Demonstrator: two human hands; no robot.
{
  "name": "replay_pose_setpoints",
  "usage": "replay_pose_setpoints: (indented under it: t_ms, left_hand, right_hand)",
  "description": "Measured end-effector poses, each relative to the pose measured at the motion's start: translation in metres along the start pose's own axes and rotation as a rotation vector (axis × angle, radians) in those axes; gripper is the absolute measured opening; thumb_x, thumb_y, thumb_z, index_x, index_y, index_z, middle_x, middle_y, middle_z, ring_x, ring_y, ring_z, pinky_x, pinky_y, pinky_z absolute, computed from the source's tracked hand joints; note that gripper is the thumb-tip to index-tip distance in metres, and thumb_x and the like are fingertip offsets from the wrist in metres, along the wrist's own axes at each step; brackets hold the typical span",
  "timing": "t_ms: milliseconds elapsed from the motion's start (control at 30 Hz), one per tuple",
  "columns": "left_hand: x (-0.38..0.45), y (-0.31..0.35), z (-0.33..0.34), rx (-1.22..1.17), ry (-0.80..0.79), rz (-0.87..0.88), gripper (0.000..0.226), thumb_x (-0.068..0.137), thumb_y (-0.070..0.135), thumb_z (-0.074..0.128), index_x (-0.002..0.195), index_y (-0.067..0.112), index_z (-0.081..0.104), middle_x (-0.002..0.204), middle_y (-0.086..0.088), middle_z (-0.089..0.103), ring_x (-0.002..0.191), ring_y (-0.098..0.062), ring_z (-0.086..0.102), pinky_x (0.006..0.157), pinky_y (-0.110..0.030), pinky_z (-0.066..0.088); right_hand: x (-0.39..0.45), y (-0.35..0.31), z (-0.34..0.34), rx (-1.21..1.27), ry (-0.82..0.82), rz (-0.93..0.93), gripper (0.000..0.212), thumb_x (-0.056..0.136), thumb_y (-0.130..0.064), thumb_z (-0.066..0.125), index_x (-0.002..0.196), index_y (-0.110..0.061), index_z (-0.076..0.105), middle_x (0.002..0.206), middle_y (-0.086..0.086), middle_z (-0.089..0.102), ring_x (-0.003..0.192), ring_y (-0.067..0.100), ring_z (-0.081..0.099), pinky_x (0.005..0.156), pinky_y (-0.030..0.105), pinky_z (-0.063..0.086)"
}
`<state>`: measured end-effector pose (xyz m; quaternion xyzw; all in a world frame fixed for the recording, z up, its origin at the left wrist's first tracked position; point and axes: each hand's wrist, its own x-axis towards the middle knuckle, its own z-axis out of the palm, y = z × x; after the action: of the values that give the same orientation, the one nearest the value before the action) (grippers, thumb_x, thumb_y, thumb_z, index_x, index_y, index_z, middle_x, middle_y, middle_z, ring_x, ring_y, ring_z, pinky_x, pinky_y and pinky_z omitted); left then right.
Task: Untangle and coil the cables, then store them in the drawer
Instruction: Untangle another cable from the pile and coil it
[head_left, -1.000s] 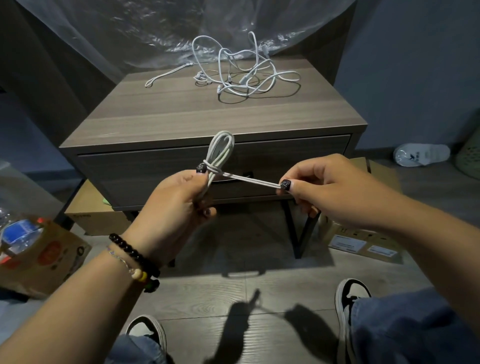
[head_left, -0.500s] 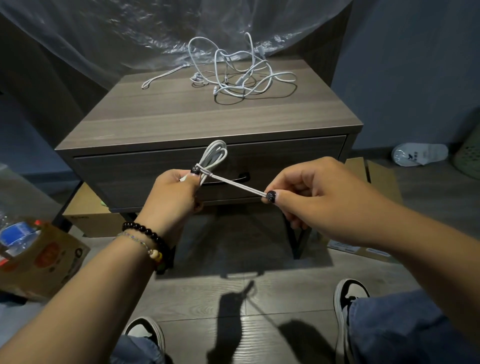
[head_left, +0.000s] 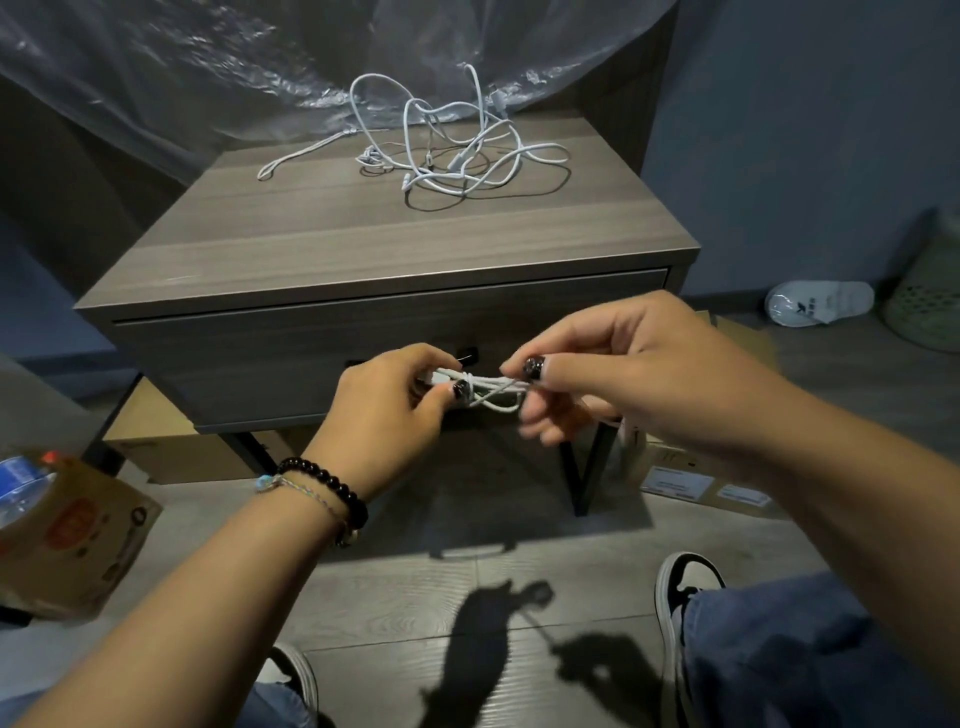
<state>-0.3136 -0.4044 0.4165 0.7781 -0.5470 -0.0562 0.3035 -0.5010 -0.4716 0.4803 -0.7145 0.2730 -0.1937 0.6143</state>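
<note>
A small white coiled cable (head_left: 491, 391) lies sideways between my two hands, in front of the closed drawer (head_left: 291, 358) of a grey wooden nightstand (head_left: 363, 249). My left hand (head_left: 387, 415) grips the bundle at its wrapped middle with thumb and fingers. My right hand (head_left: 613, 379) pinches the bundle's other end between thumb and forefinger. A heap of tangled white cables (head_left: 447, 150) lies at the back of the nightstand top. The drawer's dark handle slot (head_left: 466, 357) shows just above my left hand.
A clear plastic sheet (head_left: 260, 62) hangs behind the nightstand. Cardboard boxes (head_left: 696, 483) sit under and beside it, a printed carton with bottles (head_left: 67, 530) at left. A white slipper (head_left: 821, 304) and a woven basket (head_left: 930, 306) are at right. My shoes (head_left: 685, 582) rest on the grey floor.
My right hand has come in from the stretched-out cable end to the bundle. The bundle, which stood as an upright loop, now lies sideways between the two hands, lower before the drawer.
</note>
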Motion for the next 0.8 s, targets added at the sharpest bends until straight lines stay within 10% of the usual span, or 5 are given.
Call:
replay_pose_setpoints:
  t_ms: [233, 800]
  left_hand:
    - [-0.01, 0.003, 0.004, -0.01, -0.093, 0.126, 0.016, 0.086, 0.021, 0.068, 0.1, 0.024, 0.062, 0.076, 0.022, 0.056, 0.071, 0.007, 0.051, 0.066, 0.0, 0.033]
    - [-0.047, 0.022, 0.006, -0.164, -0.481, 0.269, 0.025, 0.098, 0.016, 0.045, 0.12, 0.027, 0.046, 0.1, 0.009, 0.05, 0.081, -0.001, 0.049, 0.07, -0.013, 0.042]
  right_hand:
    - [-0.001, -0.001, -0.01, 0.064, -0.116, -0.018, 0.042, 0.076, 0.018, 0.064, 0.113, -0.004, 0.062, 0.099, 0.007, 0.075, 0.094, 0.016, 0.072, 0.076, 0.022, 0.057]
    - [0.017, 0.008, -0.011, -0.19, 0.246, -0.085, 0.014, 0.086, -0.007, 0.065, 0.075, -0.001, 0.072, 0.059, 0.003, 0.069, 0.05, 0.015, 0.053, 0.042, 0.016, 0.041]
